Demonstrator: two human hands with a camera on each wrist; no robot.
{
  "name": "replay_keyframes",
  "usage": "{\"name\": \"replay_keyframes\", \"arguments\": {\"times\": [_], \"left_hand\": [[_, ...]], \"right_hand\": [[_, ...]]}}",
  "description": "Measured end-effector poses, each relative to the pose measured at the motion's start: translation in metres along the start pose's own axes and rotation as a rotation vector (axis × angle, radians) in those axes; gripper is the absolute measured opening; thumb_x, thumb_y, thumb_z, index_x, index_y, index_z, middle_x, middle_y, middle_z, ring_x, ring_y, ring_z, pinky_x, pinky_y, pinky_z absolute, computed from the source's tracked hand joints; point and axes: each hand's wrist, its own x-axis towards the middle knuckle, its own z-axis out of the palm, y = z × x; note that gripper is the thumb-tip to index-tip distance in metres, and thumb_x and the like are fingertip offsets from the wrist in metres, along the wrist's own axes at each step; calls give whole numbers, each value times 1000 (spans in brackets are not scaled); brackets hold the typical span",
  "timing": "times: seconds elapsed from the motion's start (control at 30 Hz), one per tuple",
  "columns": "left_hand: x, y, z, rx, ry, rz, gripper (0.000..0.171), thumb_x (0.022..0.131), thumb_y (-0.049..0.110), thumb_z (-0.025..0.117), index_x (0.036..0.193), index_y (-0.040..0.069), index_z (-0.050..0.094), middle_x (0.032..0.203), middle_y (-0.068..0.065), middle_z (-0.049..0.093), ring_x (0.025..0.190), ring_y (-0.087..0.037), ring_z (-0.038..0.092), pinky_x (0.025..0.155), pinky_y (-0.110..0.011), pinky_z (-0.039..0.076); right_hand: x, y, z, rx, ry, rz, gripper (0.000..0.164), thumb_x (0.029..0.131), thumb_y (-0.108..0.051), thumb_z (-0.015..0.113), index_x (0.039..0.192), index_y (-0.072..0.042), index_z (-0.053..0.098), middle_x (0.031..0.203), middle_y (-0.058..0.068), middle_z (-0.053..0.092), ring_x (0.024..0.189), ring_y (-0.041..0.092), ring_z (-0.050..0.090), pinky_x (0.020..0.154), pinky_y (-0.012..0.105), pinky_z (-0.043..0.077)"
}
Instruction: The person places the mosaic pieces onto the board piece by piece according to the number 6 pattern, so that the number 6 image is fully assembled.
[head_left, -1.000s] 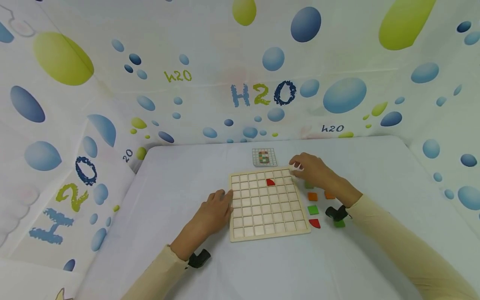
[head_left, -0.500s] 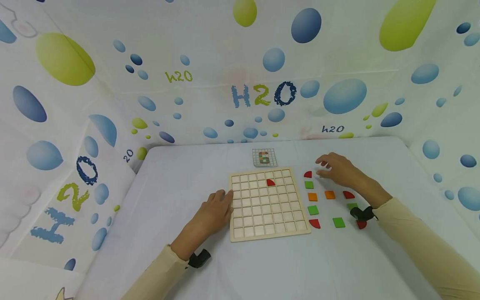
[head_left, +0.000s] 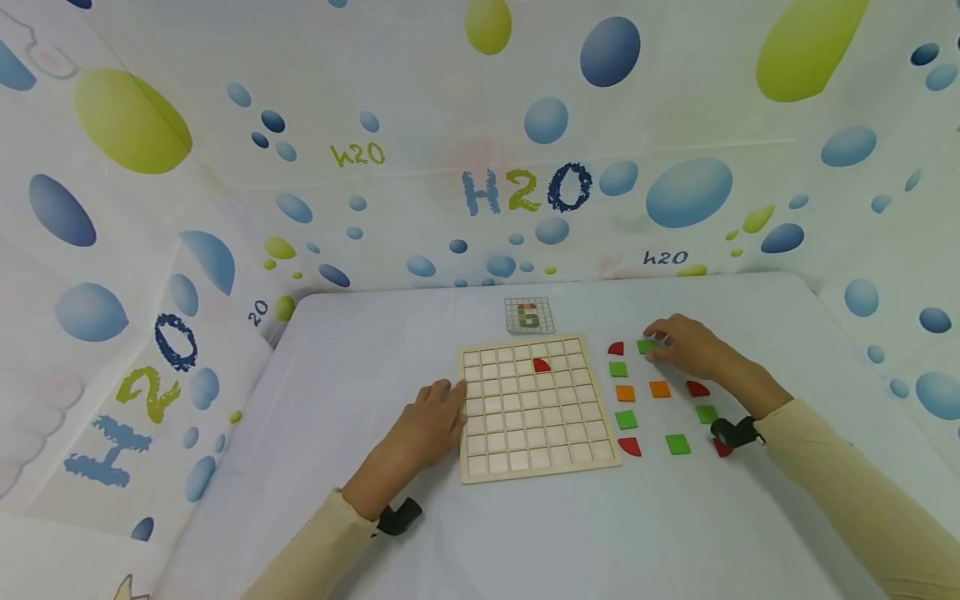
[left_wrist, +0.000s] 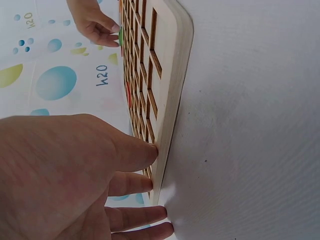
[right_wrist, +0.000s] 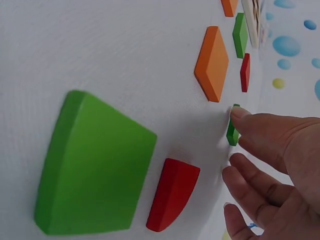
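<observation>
A wooden grid board (head_left: 536, 471) lies on the table with one red quarter-circle tile (head_left: 541, 365) in an upper cell. My left hand (head_left: 427, 423) rests at the board's left edge; in the left wrist view its fingers are fairly straight, with fingertips touching the rim (left_wrist: 172, 95). Over to the right, my right hand (head_left: 690, 346) has its thumb and index finger at a green square tile (head_left: 646, 346) in the back row. The right wrist view has this green tile (right_wrist: 233, 131) pinched between thumb and index finger, the other fingers loosely bent beside it.
Several loose tiles lie right of the board, among them an orange square (head_left: 660, 389), a green square (head_left: 678, 444) and a red quarter-circle (head_left: 629, 447). A small pattern card (head_left: 528, 315) with a gridded coloured figure lies behind the board. Printed cloth (head_left: 420, 200) hangs behind.
My right hand moved right from the board's upper right corner, uncovering several tiles, and came down on the green square tile. My left hand stayed in place.
</observation>
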Motion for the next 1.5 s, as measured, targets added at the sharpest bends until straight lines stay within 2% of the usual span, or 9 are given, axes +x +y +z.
{"name": "replay_keyframes", "arguments": {"times": [0.33, 0.93, 1.27, 1.5], "left_hand": [[2, -2, 1, -14, 3, 6, 54, 112, 24, 52, 161, 4, 41, 157, -26, 45, 144, -47, 46, 105, -62, 49], [0, -2, 2, -7, 19, 15, 53, 112, 22, 53, 159, 3, 43, 155, -27, 46, 142, -48, 48, 103, -62, 51], [0, -1, 1, -4, 25, 15, 52, 111, 21, 55, 158, 1, 45, 154, -28, 47, 141, -48, 49, 101, -63, 52], [-1, 0, 1, -9, 26, 15, 52, 111, 21, 55, 158, 1, 45, 153, -28, 47, 141, -48, 49, 101, -63, 51]], "right_hand": [[4, 1, 6, -9, 19, 9, 34, 100, -11, 72, 131, 0, 66, 122, 25, 61, 109, 38, 57, 102, 58, 52], [4, 2, 11, 0, 46, -10, 31, 103, -14, 69, 131, -1, 64, 124, 24, 63, 111, 39, 58, 103, 59, 51], [1, -17, 5, -1, 72, -76, 28, 103, -9, 67, 131, -3, 63, 124, 23, 66, 112, 38, 61, 101, 56, 54], [0, -36, 5, -19, 94, -156, 27, 102, -8, 70, 128, -2, 65, 119, 20, 67, 108, 35, 63, 98, 53, 55]]}}
